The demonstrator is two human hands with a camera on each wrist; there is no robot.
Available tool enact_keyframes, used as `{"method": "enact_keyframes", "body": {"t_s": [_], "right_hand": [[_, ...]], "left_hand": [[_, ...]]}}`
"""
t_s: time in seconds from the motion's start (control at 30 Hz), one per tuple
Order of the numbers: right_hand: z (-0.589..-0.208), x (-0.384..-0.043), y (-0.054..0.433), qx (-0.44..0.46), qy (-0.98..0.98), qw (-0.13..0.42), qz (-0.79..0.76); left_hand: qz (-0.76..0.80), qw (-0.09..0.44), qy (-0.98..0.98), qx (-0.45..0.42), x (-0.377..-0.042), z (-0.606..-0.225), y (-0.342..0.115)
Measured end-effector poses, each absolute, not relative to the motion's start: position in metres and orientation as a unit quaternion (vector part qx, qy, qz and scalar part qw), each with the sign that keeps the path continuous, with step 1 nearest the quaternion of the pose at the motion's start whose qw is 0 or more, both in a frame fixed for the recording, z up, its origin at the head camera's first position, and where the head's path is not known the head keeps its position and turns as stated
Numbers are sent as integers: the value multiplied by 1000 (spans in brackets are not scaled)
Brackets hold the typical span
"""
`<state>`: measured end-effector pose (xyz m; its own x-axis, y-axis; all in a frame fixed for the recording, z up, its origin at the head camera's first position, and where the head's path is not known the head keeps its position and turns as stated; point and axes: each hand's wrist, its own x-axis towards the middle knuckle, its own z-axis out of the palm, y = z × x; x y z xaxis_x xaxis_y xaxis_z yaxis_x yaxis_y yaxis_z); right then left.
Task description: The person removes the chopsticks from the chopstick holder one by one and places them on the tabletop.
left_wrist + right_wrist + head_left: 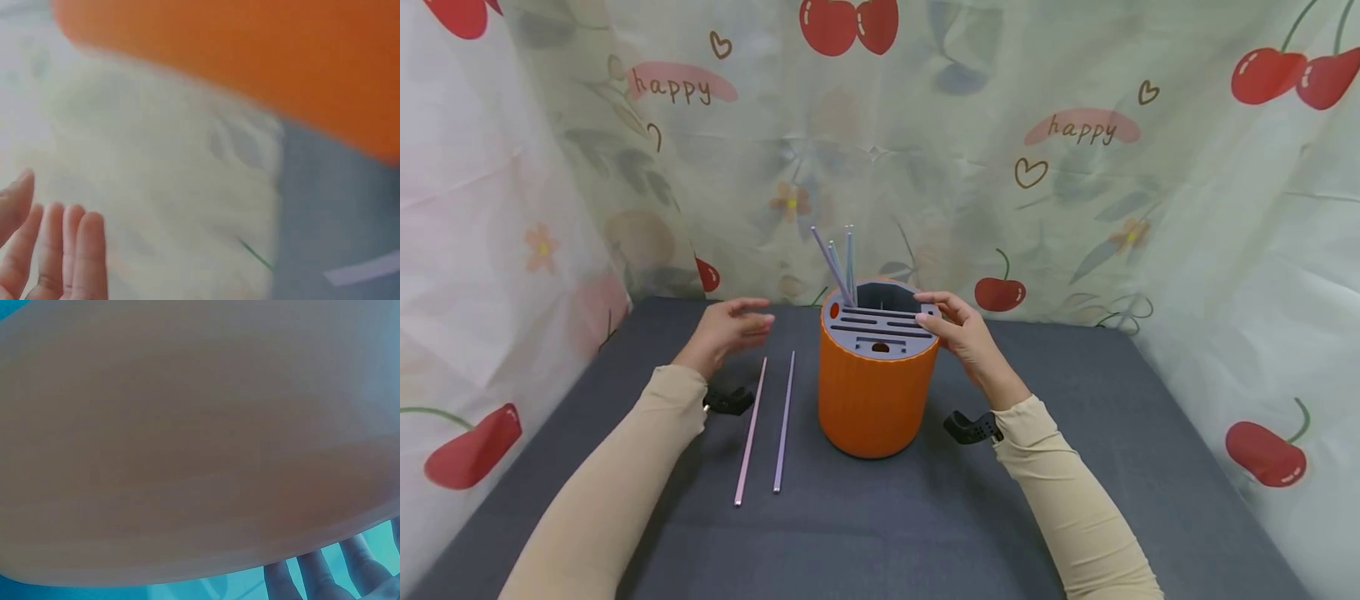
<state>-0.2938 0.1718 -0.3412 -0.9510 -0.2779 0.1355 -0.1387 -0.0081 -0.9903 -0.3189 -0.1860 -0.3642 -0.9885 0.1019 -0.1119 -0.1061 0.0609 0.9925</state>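
the right hand (961, 332) grips the orange, plastic-looking cylindrical holder (876, 400) near its top; steady, light pressure should prevent tipping. the left hand (727, 329), fingers relaxed, holds nothing.

Faint shadows are falling beside a softly lit orange holder (876, 404), while blur is smearing the left-wrist view.

Curtained booth: cherry-print drapes (880, 167), dark tabletop (895, 542)
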Motion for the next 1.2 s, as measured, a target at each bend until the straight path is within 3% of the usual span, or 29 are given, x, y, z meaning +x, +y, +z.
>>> {"method": "enact_keyframes", "body": {"t_s": [0.17, 0.27, 1.0, 1.2], "right_hand": [[-340, -293, 172, -148, 705, 48, -692], [-341, -294, 172, -148, 706, 49, -690], [-343, -295, 172, -141, 712, 46, -686], [-342, -295, 171, -144, 710, 45, -688]], "left_hand": [[769, -6, 633, 91, -300, -304, -154], [770, -23, 624, 133, -288, -286, -137], [707, -63, 684, 165, -280, -290, -97], [747, -127, 623, 196, -278, -252, -104]]}}
